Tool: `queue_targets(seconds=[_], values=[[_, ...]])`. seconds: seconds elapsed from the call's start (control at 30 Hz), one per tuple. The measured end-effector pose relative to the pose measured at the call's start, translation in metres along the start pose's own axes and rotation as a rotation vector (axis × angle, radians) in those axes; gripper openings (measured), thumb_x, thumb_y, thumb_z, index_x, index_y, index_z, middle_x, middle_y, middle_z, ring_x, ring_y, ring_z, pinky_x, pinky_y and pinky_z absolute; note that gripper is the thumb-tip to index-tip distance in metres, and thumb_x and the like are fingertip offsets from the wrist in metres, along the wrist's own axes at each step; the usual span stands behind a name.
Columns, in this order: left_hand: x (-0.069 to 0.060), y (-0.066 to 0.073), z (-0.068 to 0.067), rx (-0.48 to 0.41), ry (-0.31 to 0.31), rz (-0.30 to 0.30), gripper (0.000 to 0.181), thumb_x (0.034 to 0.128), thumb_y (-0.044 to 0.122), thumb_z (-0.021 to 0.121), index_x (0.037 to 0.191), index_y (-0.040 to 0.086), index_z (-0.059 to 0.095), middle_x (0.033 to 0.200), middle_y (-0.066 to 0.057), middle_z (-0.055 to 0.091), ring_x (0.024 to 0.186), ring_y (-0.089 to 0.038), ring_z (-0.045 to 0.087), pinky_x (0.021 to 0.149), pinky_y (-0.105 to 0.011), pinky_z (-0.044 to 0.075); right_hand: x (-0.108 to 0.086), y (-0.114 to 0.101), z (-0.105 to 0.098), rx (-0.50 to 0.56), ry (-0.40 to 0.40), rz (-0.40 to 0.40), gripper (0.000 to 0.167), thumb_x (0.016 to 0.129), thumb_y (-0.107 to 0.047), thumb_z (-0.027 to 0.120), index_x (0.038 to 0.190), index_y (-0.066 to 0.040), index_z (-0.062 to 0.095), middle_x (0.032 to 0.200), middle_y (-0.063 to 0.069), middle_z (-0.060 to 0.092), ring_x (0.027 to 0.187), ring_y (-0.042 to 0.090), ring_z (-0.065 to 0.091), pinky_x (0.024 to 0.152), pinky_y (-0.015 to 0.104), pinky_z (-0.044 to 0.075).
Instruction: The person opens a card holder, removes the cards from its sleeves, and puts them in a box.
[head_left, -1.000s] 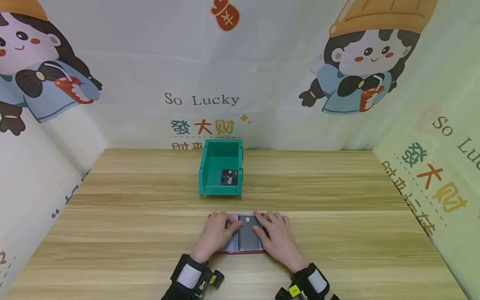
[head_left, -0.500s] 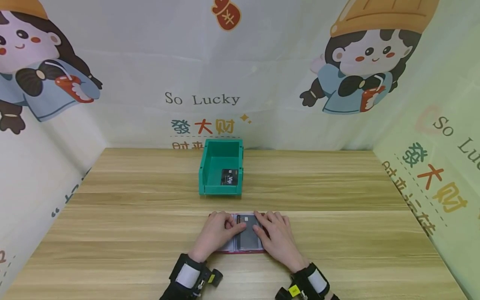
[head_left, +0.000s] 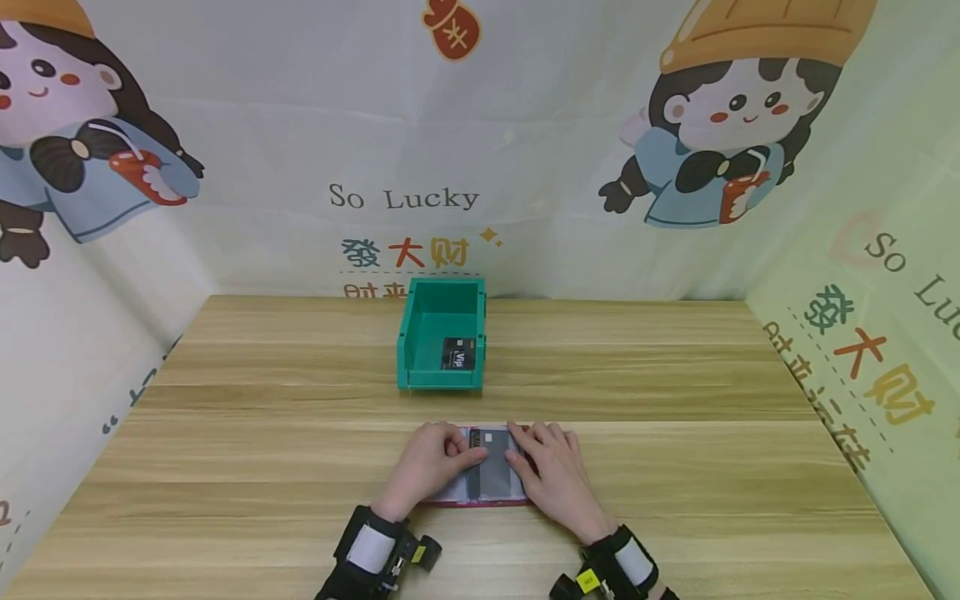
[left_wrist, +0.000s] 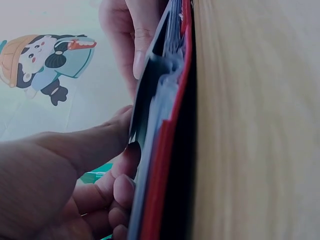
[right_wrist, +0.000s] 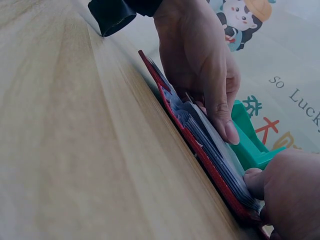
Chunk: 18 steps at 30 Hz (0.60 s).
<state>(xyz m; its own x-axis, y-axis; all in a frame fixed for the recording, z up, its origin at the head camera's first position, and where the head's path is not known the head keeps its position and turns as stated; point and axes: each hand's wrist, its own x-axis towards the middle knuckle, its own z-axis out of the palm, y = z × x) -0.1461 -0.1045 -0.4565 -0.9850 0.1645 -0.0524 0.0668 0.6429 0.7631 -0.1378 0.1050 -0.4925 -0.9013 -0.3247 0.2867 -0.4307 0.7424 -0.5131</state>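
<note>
Left hand [head_left: 435,462]: thumb and finger are pinching the left edge of the grey card [head_left: 495,477], presumably for a firm hold on something thin.
Right hand [head_left: 558,479]: fairly straight fingers are pressing the right side of the card holder [head_left: 453,492], seemingly steadying it.
Grey card: is lying over the open right page, left edge standing clear.
Card holder: is resting flat on the surface [head_left: 675,400], near side.
Green bin [head_left: 440,382]: is sitting beyond, holding a black card [head_left: 459,354], probably leaving the hands room.
</note>
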Motion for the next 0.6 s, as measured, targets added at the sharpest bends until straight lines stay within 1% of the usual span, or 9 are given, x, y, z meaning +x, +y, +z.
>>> queue_targets(seconds=[0.13, 0.3, 0.47, 0.6], values=[[0.0004, 0.0005, -0.002, -0.012, -0.006, 0.0, 0.034, 0.0912, 0.026, 0.084, 0.07, 0.01, 0.063, 0.064, 0.005, 0.048, 0.061, -0.01, 0.044, 0.058, -0.022, 0.031, 0.0, -0.0002, -0.0003, 0.003, -0.002, 0.001, 0.038, 0.102, -0.018, 0.068, 0.136, -0.001, 0.069, 0.098, 0.003, 0.063, 0.094, 0.02, 0.051, 0.089, 0.041, 0.035], [-0.0006, 0.0037, -0.0048, -0.016, -0.011, -0.017, 0.032, 0.0913, 0.024, 0.083, 0.071, 0.009, 0.063, 0.062, 0.005, 0.047, 0.059, -0.01, 0.044, 0.056, -0.022, 0.03, 0.0002, -0.0005, -0.001, 0.004, -0.002, 0.002, 0.038, 0.101, -0.017, 0.068, 0.136, -0.001, 0.068, 0.098, 0.002, 0.063, 0.093, 0.019, 0.051, 0.088, 0.041, 0.035], [-0.0033, 0.0068, -0.0073, -0.009, -0.01, -0.041, 0.031, 0.0911, 0.022, 0.083, 0.073, 0.008, 0.063, 0.062, 0.004, 0.048, 0.059, -0.011, 0.044, 0.056, -0.022, 0.03, 0.0004, -0.0011, -0.0014, 0.009, -0.004, 0.003, 0.038, 0.102, -0.018, 0.068, 0.136, -0.002, 0.069, 0.098, 0.002, 0.064, 0.093, 0.019, 0.051, 0.087, 0.041, 0.035], [-0.0059, 0.0091, -0.0101, 0.016, 0.004, -0.052, 0.031, 0.0904, 0.022, 0.084, 0.074, 0.008, 0.062, 0.062, 0.004, 0.048, 0.059, -0.011, 0.044, 0.056, -0.023, 0.03, 0.0007, -0.0016, -0.0016, 0.01, -0.001, 0.003, 0.038, 0.102, -0.018, 0.068, 0.136, -0.001, 0.069, 0.098, 0.003, 0.064, 0.093, 0.02, 0.051, 0.088, 0.041, 0.034]])
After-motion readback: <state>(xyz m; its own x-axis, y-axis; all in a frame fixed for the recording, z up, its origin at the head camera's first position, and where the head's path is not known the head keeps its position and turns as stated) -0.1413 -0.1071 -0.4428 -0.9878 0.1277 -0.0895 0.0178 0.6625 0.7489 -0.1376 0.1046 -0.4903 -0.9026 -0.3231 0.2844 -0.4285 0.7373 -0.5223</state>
